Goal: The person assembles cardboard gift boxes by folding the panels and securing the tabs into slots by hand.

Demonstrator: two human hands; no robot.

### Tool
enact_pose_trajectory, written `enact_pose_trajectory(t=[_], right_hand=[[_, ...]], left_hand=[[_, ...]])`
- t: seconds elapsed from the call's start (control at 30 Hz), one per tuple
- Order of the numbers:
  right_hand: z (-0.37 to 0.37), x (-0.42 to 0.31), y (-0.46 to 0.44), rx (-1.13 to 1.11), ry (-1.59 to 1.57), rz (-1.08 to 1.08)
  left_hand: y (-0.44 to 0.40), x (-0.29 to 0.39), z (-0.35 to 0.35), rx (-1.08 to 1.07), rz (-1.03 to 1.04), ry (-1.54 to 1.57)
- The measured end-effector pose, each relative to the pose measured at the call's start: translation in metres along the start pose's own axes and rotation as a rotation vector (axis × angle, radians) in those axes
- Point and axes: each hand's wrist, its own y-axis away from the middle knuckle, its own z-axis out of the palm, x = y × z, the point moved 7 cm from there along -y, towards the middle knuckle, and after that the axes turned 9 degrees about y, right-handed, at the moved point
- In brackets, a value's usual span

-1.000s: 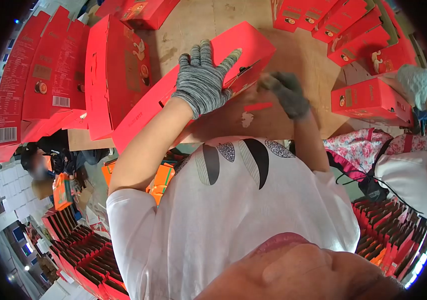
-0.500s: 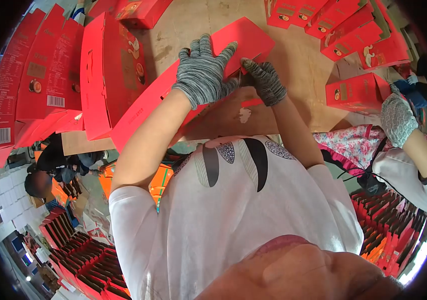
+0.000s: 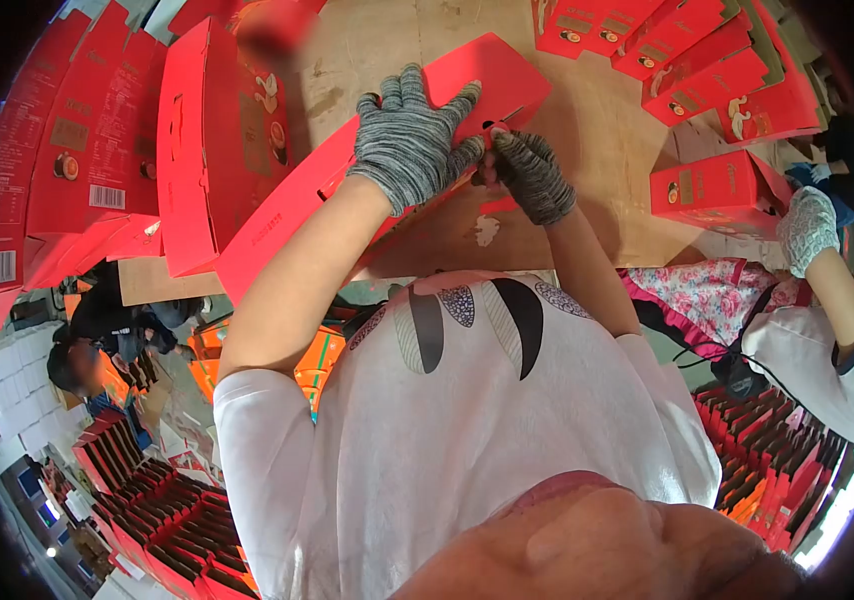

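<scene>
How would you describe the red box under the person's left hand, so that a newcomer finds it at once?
Start from the wooden table. Just right of the red cartons on the picture's left side, a long red box lies slanting from lower left to upper right. Unlike its neighbours, it has the left hand, in a striped grey glove, spread on top.

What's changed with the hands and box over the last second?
The right hand has moved leftward, from clear of the red box to its near edge; whether it holds anything is unclear. The co-worker's gloved hand has come lower in view. The left hand stays spread on the box, which kept its place.
</scene>
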Motion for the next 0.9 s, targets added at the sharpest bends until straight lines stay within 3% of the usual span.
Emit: enact_pose_trajectory(t=[0.1, 0.4, 0.6, 0.67, 0.7, 0.77, 0.9], right_hand=[[-0.001, 0.000, -0.001, -0.030, 0.104, -0.083], [0.012, -0.014, 0.001, 0.030, 0.083, 0.091], [-0.003, -0.019, 0.005, -0.240, -0.167, 0.103], [-0.020, -0.059, 0.006, -0.184, 0.004, -0.252], [-0.022, -0.060, 0.006, -0.190, 0.006, -0.248], [-0.034, -0.091, 0.015, 0.205, 0.755, -0.653], [-0.025, -0.117, 0.015, 0.266, 0.976, -0.861]], left_hand=[[0.000, 0.000, -0.003, 0.009, 0.006, -0.011], [-0.001, 0.006, -0.004, -0.046, -0.010, -0.039], [-0.002, 0.004, -0.006, -0.027, -0.011, 0.018], [-0.005, 0.005, -0.004, -0.024, -0.061, 0.041], [-0.006, 0.006, -0.003, -0.023, -0.068, 0.041], [-0.010, 0.006, 0.000, -0.074, -0.099, -0.007], [-0.028, 0.019, -0.002, -0.059, -0.149, 0.034]])
